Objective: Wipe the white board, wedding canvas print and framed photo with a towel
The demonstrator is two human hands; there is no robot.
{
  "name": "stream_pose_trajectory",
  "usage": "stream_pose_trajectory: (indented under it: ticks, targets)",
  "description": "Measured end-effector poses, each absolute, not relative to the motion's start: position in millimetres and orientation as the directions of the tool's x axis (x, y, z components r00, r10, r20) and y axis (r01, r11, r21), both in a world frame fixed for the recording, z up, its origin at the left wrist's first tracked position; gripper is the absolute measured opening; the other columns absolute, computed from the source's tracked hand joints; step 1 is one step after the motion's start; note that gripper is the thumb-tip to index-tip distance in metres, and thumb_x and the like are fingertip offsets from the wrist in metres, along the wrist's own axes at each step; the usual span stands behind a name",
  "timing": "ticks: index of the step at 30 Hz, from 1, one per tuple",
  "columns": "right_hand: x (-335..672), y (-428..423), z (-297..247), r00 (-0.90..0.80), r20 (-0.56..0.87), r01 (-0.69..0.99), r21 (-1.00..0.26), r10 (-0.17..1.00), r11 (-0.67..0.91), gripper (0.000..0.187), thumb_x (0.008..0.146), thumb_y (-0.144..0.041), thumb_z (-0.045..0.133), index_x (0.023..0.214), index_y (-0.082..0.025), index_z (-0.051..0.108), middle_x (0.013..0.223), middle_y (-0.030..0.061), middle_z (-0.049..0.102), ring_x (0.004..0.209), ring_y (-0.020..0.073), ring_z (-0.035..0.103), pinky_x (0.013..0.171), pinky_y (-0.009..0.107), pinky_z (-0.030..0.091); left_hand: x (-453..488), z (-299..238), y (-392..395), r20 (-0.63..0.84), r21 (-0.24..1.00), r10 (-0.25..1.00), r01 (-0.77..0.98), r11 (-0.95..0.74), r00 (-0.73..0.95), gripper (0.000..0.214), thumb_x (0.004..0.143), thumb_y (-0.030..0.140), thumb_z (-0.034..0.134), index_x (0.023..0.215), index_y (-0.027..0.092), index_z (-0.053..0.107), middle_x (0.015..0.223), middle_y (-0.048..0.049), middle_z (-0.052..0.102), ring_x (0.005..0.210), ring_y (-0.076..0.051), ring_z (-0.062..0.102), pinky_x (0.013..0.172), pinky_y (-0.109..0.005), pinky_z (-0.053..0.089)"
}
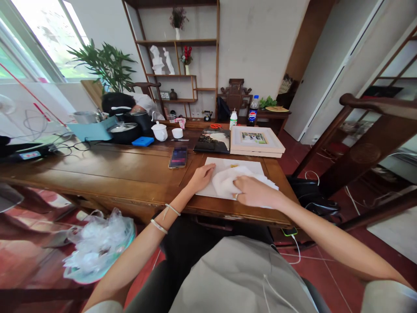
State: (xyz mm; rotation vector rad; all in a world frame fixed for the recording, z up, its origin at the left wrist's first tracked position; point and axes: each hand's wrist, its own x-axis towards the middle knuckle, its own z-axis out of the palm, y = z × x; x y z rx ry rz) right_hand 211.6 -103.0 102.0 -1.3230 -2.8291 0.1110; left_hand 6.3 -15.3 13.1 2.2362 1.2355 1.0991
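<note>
A flat white board (234,161) lies near the front edge of the wooden table. My left hand (201,177) rests on its left edge with the fingers stretched out. In my right hand (256,190) is a bunched white cloth (226,180), pressed against the board, with the fingers closed on it. A small yellow patch shows on the board just beyond the cloth; what it is I cannot make out. The middle of the board is hidden under the cloth and hand.
Behind the board are a white box frame (257,148) with a picture, a dark photo panel (211,140), red scissors (215,126), a white bottle (233,119) and a cola bottle (252,111). A phone (178,157) lies leftward. A person leans at the table's far side.
</note>
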Motion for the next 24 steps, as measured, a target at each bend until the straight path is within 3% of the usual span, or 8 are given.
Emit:
stream_pose_trajectory:
  ticks: [6, 16, 24]
  targets:
    - [210.8, -36.8, 97.0, -0.410, 0.030, 0.903, -0.122, 0.911, 0.411, 0.025, 0.083, -0.029, 0.042, 0.089, -0.011, 0.059, 0.099, 0.0184, 0.065, 0.085, 0.0264, 0.061, 0.066, 0.029, 0.040, 6.5, 9.7, -11.6, 0.464, 0.599, 0.814, 0.552, -0.579, 0.350, 0.035, 0.085, 0.019, 0.043, 0.111, 0.011, 0.063, 0.124, -0.0107, 0.059, 0.119, -0.021, 0.053, 0.106, -0.034, 0.036]
    - [148.4, 33.2, 101.1, -0.423, 0.032, 0.891, -0.167, 0.906, 0.422, 0.033, 0.080, -0.027, 0.043, 0.105, -0.010, 0.058, 0.109, 0.0165, 0.064, 0.096, 0.0272, 0.060, 0.073, 0.028, 0.042, 5.0, 12.1, -12.8, 0.442, 0.590, 0.828, 0.584, -0.558, 0.344, 0.033, 0.083, 0.019, 0.045, 0.110, 0.015, 0.065, 0.117, -0.0070, 0.064, 0.111, -0.022, 0.058, 0.101, -0.035, 0.042]
    - [223.7, 11.6, 103.0, -0.333, 0.011, 0.930, -0.162, 0.943, 0.330, 0.028, 0.081, -0.027, 0.041, 0.097, -0.011, 0.058, 0.100, 0.0147, 0.066, 0.082, 0.0231, 0.060, 0.065, 0.027, 0.041, 5.9, 10.0, -12.0, 0.443, 0.625, 0.829, 0.545, -0.558, 0.342, 0.034, 0.083, 0.021, 0.045, 0.110, 0.014, 0.065, 0.122, -0.0076, 0.061, 0.118, -0.021, 0.053, 0.107, -0.037, 0.037]
